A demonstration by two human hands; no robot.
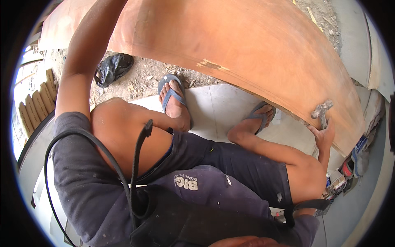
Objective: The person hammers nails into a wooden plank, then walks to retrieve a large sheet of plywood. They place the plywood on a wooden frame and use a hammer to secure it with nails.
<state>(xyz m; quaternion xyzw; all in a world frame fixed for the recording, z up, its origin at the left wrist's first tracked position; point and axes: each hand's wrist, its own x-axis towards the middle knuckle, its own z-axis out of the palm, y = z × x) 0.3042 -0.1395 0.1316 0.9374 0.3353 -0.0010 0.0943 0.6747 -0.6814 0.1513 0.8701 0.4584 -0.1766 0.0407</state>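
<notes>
A large orange-brown wooden sheet (230, 37) stretches across the upper part of the head view, looking curved, with a chipped pale patch along its near edge. My right hand (325, 133) is at the sheet's right end, closed around a hammer (322, 110). The hammer's metal head shows above the fist, over the sheet; whether it touches the wood I cannot tell. My left arm (82, 57) reaches up across the left end of the sheet. The left hand lies beyond the upper edge of the picture.
My sandalled feet (175, 99) rest by the sheet's near edge on pale floor tiles (207, 107). A black plastic bag (114, 69) lies on rubble at left. Brown cartons (35, 107) stand at far left. Assorted packets and footwear (358, 160) line the right side. A black cable (94, 140) loops near my left arm.
</notes>
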